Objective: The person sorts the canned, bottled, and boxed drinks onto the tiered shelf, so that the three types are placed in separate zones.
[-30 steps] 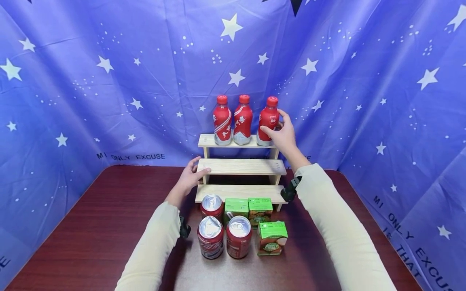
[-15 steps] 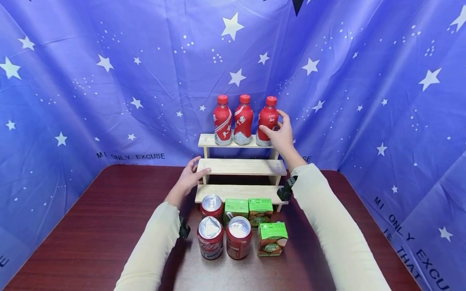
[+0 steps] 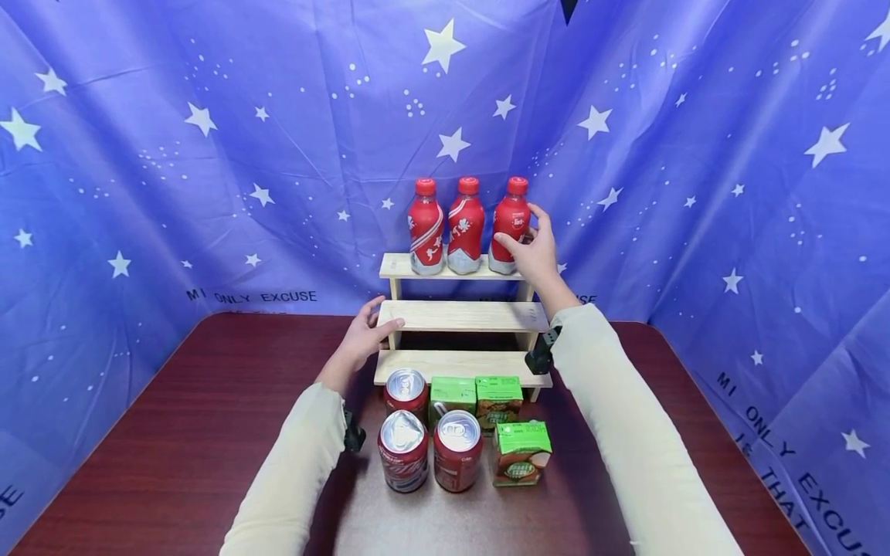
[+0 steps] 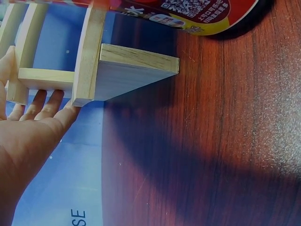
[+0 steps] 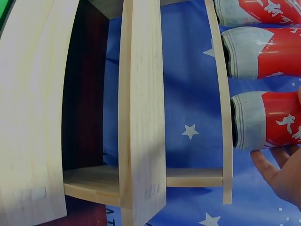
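Three red bottles stood upright on the top step of a tiered wooden rack; labels bore white Chinese characters. Right hand was clamped around the end bottle, one o'clock from rack centre. Left hand, at nine o'clock, gripped the middle step, thumb above. Red cans sat toward six and seven, one showing a QR code; green-topped cartons, toward five and six, carried print too small to read. Starry backdrop read "MI ONLY EXCUSE".
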